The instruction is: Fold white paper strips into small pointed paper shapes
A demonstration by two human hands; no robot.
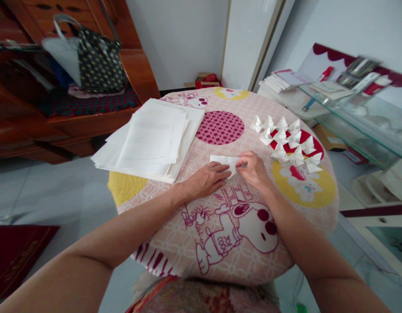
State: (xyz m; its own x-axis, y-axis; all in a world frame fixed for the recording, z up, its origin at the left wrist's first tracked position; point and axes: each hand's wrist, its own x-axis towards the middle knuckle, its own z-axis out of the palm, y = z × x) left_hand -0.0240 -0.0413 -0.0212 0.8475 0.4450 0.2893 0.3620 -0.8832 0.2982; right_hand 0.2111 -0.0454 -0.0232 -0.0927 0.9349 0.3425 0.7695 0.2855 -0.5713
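Note:
A small folded piece of white paper lies flat at the middle of the round table, between my hands. My left hand rests on its left part with the fingers stretched out and laid flat. At its right end, my right hand pinches the paper's edge between thumb and fingers. Part of the paper is hidden under the fingers. To the right stand several folded white paper boats in rows. A thick stack of white paper sheets lies to the left, some with faint print.
A patterned pink cloth covers the table. On the right, a glass shelf holds a metal container and other items, close to the table's edge. A wooden bench with a dotted bag stands at the back left.

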